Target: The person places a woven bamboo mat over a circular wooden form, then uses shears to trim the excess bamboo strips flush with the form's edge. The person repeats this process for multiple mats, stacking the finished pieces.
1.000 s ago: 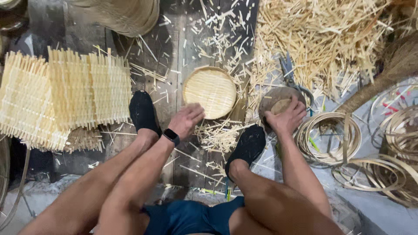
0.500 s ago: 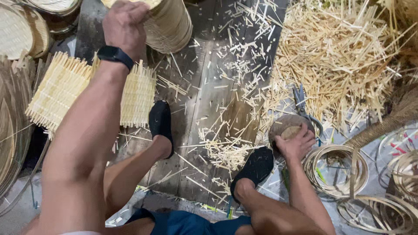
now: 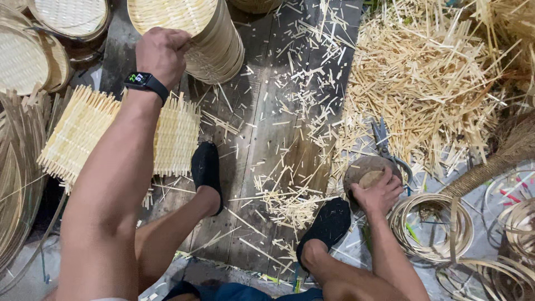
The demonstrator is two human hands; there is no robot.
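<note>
On the plank floor (image 3: 267,128), up at the top, the left hand (image 3: 161,53) was curled over the rim of the stack of woven bamboo trays (image 3: 192,33), gripping the top one. The right hand (image 3: 379,192) was clamped on a round wooden block (image 3: 365,170). Judging by that, one tray looked finished and stacked; two flat woven mats (image 3: 120,134) and several loose bamboo hoops (image 3: 432,223) lay unassembled. Offcuts (image 3: 423,78) were heaped beyond.
</note>
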